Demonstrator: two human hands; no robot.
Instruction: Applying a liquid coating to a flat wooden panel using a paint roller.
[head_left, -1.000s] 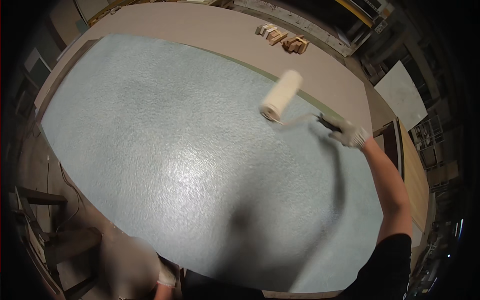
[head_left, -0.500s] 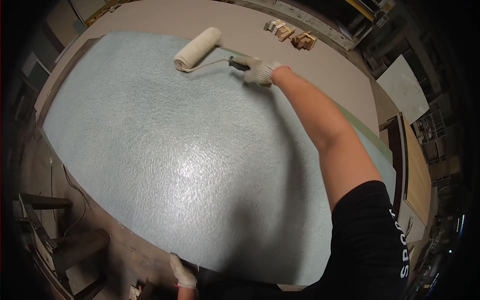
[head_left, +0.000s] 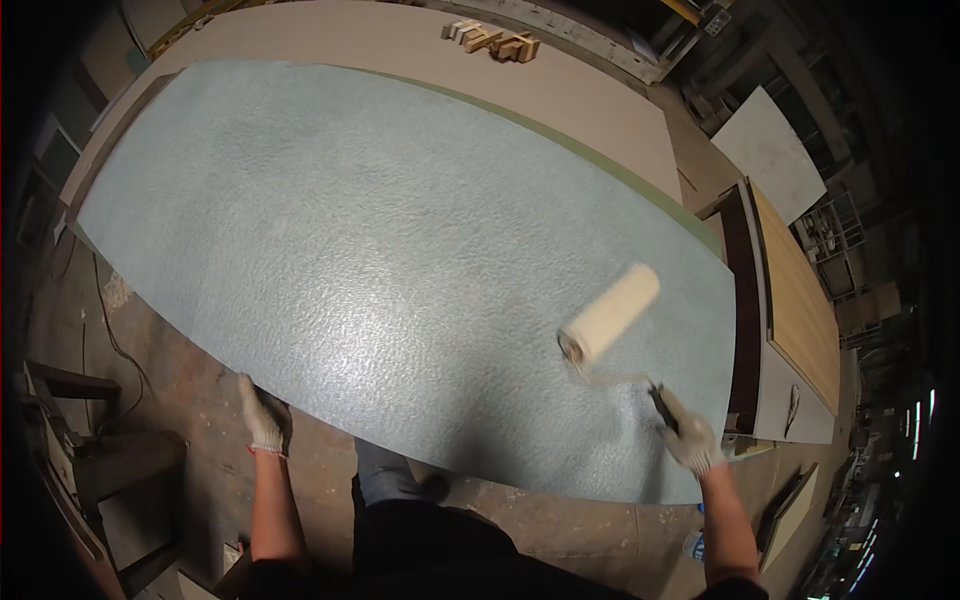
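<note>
A large pale blue-green panel (head_left: pixel 300 200) with a wet, shiny, textured surface lies before me. My right hand (head_left: pixel 688 432), in a white knitted glove, is closed round the dark handle of a paint roller (head_left: pixel 615 312). The roller's thick cream sleeve rests on the right part of the panel, joined to the handle by a bent wire frame. My left hand (head_left: pixel 264 418), also gloved, is at the panel's near edge, left of my body. It seems to grip that edge, with some of its fingers hidden.
Beyond the panel lies a beige board (head_left: pixel 330 28) with small wood blocks (head_left: pixel 490 42) on it. A pale sheet (head_left: pixel 770 155) and a wood-faced board (head_left: pixel 795 290) stand to the right. A dark stand (head_left: pixel 125 470) and a cable (head_left: pixel 120 345) are at the left.
My right hand has brought the roller from the panel's far edge back toward me and to the right. My left hand has shifted left along the near edge, and the view has moved.
</note>
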